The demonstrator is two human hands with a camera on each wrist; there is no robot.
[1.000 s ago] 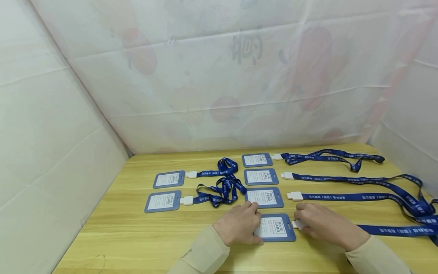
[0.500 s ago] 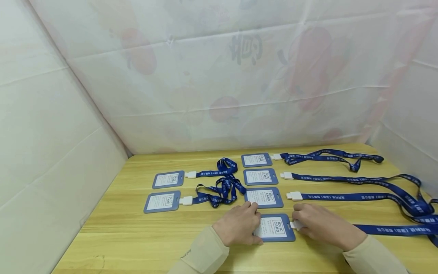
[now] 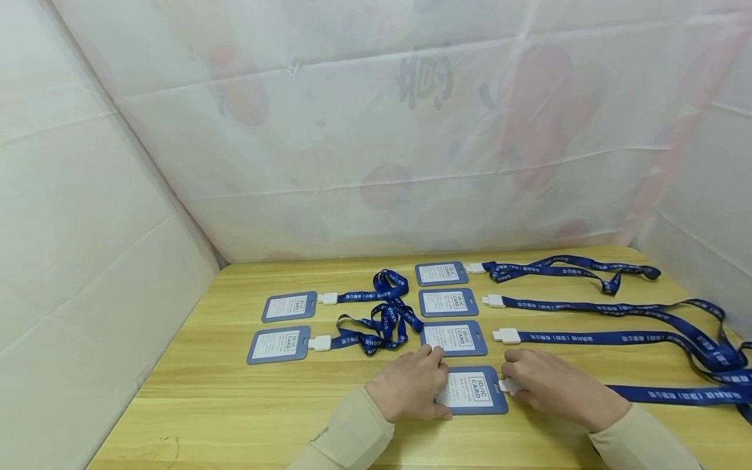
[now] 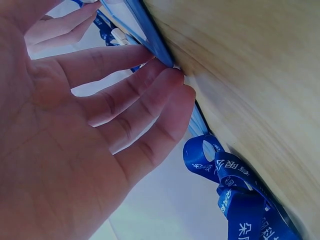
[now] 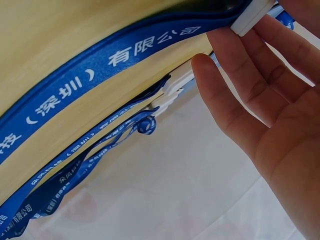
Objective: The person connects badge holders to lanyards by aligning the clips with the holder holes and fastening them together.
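Observation:
Flat on the wooden table (image 3: 247, 418) lies the nearest blue badge holder (image 3: 472, 391), with a white ID/IC card showing in it. My left hand (image 3: 411, 385) grips its left end, thumb at the near edge and fingers at the far edge; in the left wrist view the fingertips (image 4: 175, 75) meet the holder's rim. My right hand (image 3: 558, 388) pinches a white lanyard clip (image 5: 250, 17), whose tip is right at the holder's slotted end. From that clip a blue lanyard (image 3: 675, 395) with white lettering runs right. Most of the clip is hidden under my right fingers in the head view.
Beyond sit three more holders, the nearest of them (image 3: 454, 338) with a separate clip (image 3: 506, 335) to its right. At left, two holders (image 3: 279, 344) have clips at their slots and bunched lanyards (image 3: 384, 326). Lanyards pile up at right (image 3: 719, 359). A white cloth wall (image 3: 352, 150) stands behind.
Almost nothing differs. My right hand has shifted very slightly left, bringing the clip's tip closer to the holder's slotted end. My left hand stays put on the holder.

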